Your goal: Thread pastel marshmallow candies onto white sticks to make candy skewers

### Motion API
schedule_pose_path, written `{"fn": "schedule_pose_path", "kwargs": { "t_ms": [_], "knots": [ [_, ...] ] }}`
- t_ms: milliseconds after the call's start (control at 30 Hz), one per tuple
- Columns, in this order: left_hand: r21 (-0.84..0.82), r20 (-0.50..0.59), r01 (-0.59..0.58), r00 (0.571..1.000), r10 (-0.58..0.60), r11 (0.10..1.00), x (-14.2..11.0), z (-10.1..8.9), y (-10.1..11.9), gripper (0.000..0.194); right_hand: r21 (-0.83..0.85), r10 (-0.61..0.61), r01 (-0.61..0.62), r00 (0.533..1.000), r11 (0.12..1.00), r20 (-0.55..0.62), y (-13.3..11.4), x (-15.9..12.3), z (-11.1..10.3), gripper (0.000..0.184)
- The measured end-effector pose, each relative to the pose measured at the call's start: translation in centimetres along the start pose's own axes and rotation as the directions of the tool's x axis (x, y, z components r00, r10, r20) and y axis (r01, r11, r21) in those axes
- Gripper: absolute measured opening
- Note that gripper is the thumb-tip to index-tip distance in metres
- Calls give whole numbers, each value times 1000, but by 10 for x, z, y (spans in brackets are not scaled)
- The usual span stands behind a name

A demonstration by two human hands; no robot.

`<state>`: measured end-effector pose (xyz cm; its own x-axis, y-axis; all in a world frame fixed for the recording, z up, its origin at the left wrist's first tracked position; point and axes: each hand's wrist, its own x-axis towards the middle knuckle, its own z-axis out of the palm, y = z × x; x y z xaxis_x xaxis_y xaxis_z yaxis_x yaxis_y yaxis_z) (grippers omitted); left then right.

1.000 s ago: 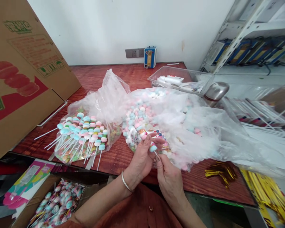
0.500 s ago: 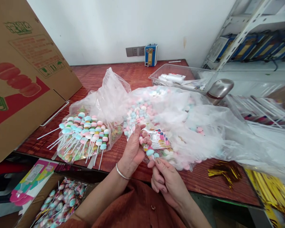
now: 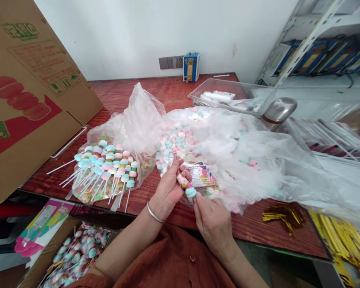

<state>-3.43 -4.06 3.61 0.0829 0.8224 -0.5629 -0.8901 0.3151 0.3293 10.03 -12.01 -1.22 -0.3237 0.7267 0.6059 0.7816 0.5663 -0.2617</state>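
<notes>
My left hand (image 3: 170, 186) is closed round a small printed candy bag (image 3: 183, 180). Out of its lower end pokes the blue-and-white end of a marshmallow lollipop (image 3: 191, 193); the rest of the candy is inside or hidden. The fingers of my right hand (image 3: 213, 221) are pinched just below the blue piece, at the lollipop's stick, which is mostly covered. Just beyond my left fingers lies a fan of flat printed bags (image 3: 201, 174). Behind them a large clear bag of pastel marshmallows (image 3: 178, 140) spreads over the table. Left of my hands lie several unwrapped marshmallow lollipops (image 3: 108, 162).
A tall cardboard carton (image 3: 33, 100) borders the left side. Below the table edge sits a box of wrapped lollipops (image 3: 81, 250). Gold twist ties (image 3: 283, 216) lie at right. Farther back are a clear plastic tray (image 3: 210, 84), a steel flask (image 3: 279, 110) and a blue device (image 3: 191, 68).
The lollipop has gone up into the printed bag in my left hand, leaving its blue end out. My right hand has turned, back of the hand now upward, still at the stick.
</notes>
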Motion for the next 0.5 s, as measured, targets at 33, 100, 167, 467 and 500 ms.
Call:
{"fn": "schedule_pose_path", "kwargs": {
  "t_ms": [33,100,167,467,500],
  "knots": [
    [11,-8,11,1000,-11,1000,0,0,0,22,-14,-18,18,1000,1000,7,0,0,1,21],
    [24,-17,23,1000,-23,999,1,-1,0,23,-22,-38,38,999,999,14,2,0,2,19],
    [35,-25,36,999,-35,999,3,-3,3,23,-27,-53,53,998,998,15,4,-1,2,19],
    [238,4,126,991,-131,963,8,-14,16,32,-77,-176,183,980,980,87,13,-8,-10,21],
    [242,-6,137,990,-140,961,7,-14,14,33,-72,-177,183,981,980,81,12,-8,-9,21]
  ]
}}
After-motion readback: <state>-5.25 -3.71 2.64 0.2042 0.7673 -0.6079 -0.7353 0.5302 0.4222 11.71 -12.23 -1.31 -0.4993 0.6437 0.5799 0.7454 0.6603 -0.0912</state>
